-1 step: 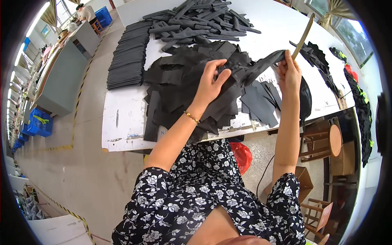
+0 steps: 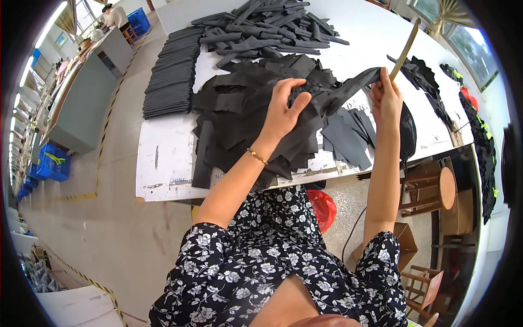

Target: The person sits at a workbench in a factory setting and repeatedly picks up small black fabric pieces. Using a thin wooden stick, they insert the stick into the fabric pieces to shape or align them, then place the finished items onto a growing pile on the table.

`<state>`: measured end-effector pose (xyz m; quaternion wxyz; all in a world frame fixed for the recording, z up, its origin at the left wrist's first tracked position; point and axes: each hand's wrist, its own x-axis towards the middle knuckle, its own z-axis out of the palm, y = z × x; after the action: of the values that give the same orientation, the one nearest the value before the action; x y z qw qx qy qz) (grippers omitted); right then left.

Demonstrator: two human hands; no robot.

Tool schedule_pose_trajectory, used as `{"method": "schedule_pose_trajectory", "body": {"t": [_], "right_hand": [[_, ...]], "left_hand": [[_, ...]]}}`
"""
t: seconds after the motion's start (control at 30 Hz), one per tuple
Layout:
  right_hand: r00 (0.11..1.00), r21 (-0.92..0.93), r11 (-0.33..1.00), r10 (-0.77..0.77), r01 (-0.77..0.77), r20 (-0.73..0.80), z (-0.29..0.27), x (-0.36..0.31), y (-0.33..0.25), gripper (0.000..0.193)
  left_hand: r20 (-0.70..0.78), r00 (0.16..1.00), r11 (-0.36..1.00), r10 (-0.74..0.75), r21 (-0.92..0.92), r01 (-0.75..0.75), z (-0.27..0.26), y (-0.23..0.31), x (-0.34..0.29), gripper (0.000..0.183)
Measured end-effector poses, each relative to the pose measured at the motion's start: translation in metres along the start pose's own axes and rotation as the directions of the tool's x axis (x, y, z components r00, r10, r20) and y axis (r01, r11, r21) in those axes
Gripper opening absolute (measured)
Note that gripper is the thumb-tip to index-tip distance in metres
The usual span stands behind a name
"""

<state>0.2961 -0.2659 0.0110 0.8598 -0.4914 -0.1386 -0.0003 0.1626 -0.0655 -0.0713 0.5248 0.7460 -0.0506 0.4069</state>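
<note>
My right hand (image 2: 387,95) is closed on one end of a black fabric strip (image 2: 351,90), lifted at the right of a heap. A flat, tan wooden stick (image 2: 407,46) slants upward from the same fingers; how its lower end meets the fabric is hidden. Slack and creased, the strip runs down leftward to the heap of black fabric pieces (image 2: 234,120). Over that heap is my left hand (image 2: 286,111), its thumb apart from the bent fingers and dark cloth showing in the gap. I see nothing gripped in it.
The white table (image 2: 158,163) also carries a neat stack of folded black pieces (image 2: 173,73), a pile of rolled black strips (image 2: 272,27) and flat black pieces (image 2: 346,139). Wooden stools (image 2: 447,188) stand below at right. A person (image 2: 115,17) sits far off at left.
My left hand has shifted very slightly to the right. My right hand, the strip and the stick have hardly moved.
</note>
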Motion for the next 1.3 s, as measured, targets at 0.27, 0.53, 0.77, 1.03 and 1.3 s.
{"method": "schedule_pose_trajectory", "body": {"t": [0.27, 0.53, 0.77, 1.03, 1.3], "right_hand": [[0.997, -0.049, 0.999, 0.009, -0.005, 0.079, 0.029, -0.027, -0.007, 0.023], [0.913, -0.311, 0.946, 0.207, -0.094, 0.352, 0.036, -0.105, 0.052, 0.017], [0.872, -0.283, 0.952, 0.236, -0.118, 0.429, 0.032, -0.110, 0.048, 0.016], [0.846, -0.259, 0.961, 0.213, -0.092, 0.488, 0.036, -0.128, 0.028, 0.051], [0.894, -0.393, 0.918, 0.133, 0.051, 0.427, 0.048, -0.137, 0.043, 0.041]], "left_hand": [[0.316, 0.842, 0.740, -0.437, -0.407, 0.536, 0.000, 0.031, 0.001, 0.025], [0.363, 0.717, 0.393, -0.595, -0.646, 0.654, -0.006, 0.034, -0.015, 0.022], [0.327, 0.725, 0.327, -0.606, -0.728, 0.602, -0.014, 0.045, -0.025, 0.019], [0.174, 0.825, 0.592, -0.538, -0.620, 0.516, -0.024, 0.051, -0.029, 0.020], [0.135, 0.766, 0.457, -0.629, -0.732, 0.505, -0.022, 0.042, -0.034, 0.016]]}}
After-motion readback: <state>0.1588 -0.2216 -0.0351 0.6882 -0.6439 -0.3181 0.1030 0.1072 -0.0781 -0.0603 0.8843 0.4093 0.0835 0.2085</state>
